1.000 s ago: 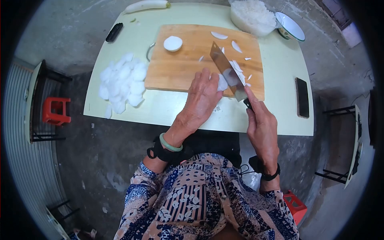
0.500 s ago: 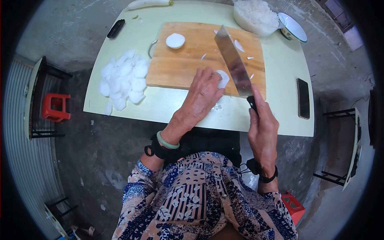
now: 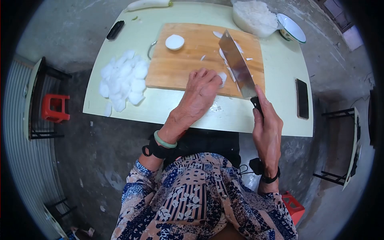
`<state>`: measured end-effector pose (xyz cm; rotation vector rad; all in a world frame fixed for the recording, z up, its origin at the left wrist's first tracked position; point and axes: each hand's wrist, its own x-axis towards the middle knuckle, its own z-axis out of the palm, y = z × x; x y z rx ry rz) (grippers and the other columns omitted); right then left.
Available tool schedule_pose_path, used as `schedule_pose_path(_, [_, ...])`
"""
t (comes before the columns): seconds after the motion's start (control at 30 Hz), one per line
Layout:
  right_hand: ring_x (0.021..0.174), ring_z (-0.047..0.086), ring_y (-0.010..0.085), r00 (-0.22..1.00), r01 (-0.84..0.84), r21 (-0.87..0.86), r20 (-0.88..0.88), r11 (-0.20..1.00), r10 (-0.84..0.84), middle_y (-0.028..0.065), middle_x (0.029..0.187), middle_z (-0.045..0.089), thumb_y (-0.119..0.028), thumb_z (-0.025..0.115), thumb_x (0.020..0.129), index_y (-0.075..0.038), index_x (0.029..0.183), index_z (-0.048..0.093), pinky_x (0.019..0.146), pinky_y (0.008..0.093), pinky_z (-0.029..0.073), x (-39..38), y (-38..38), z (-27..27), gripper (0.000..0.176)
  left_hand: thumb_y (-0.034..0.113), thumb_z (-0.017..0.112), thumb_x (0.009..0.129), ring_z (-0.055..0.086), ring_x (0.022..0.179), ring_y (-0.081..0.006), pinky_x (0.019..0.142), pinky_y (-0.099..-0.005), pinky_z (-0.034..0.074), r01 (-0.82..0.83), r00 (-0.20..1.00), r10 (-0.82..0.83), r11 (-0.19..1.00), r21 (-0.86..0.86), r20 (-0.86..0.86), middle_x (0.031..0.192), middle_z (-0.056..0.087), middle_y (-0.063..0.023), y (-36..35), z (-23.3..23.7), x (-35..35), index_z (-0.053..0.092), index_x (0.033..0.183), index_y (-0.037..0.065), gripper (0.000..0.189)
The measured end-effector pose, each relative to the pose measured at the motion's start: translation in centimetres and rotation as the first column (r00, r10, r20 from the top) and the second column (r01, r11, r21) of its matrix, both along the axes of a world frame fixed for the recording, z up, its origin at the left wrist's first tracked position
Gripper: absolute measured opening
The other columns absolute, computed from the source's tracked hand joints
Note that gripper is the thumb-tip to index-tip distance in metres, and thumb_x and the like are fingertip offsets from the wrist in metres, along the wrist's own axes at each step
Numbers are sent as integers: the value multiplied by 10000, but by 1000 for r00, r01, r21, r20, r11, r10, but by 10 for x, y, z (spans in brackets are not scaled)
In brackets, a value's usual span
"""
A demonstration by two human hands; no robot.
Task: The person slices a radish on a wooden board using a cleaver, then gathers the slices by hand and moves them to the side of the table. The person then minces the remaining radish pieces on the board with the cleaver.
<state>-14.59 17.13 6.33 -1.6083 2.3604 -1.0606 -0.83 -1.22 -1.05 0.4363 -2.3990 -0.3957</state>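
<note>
My left hand (image 3: 201,89) is closed over a piece of white radish (image 3: 222,80) near the front edge of the wooden cutting board (image 3: 188,60). In my right hand (image 3: 268,126) is the black handle of a cleaver (image 3: 239,66), its broad blade tilted over the board to the right of the radish piece. Thin radish strips (image 3: 231,73) lie along the blade's left side, partly hidden by it. A cut radish chunk (image 3: 175,42) sits at the board's back left.
Left of the board is a pile of radish slices (image 3: 122,80). A whole radish (image 3: 148,4), a black object (image 3: 115,30), a container of white shreds (image 3: 256,18), a bowl (image 3: 293,28) and a phone (image 3: 302,98) are on the table (image 3: 280,120). Red stools (image 3: 55,108) stand below.
The cleaver has shifted slightly right, away from the radish piece, and fresh strips show on the board beside its blade. My left hand has moved a little left with the piece.
</note>
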Motion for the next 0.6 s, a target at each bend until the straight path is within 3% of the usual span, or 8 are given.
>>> schedule_pose_path(0.13, [874,707,399,997,-69,-112,14,991,71,215,994,682,79,603,946,-161,1561,505,750,476,537,1,-8,-10,668,-5,685,783,552,1069,-328,919,-450,438,19,1000,-19,999,31,21,1051,579,-131,-2,2,5,640,1025,28,248])
schedule_pose_path(0.2, [843,697,398,996,-55,118,-57,992,62,218,975,673,79,604,940,-151,1563,500,733,486,527,-1,-11,-16,673,-14,707,783,554,1137,-354,1028,-465,435,-5,997,-6,992,126,81,1133,601,-142,0,2,4,635,1084,21,312])
schedule_pose_path(0.5, [850,683,428,999,-24,50,40,998,22,235,985,673,79,584,951,-145,1578,472,759,516,512,-5,-2,-14,675,-1,741,784,523,1068,-368,962,-469,471,70,976,-94,990,125,197,1089,541,-156,0,20,8,596,1138,7,382])
schedule_pose_path(0.6, [876,683,439,997,0,62,71,998,-4,243,1002,677,79,577,960,-134,1577,468,770,526,503,-1,-1,-14,662,12,750,788,520,1057,-365,959,-476,469,9,969,-33,995,96,245,1087,526,-157,1,10,7,587,1166,10,411])
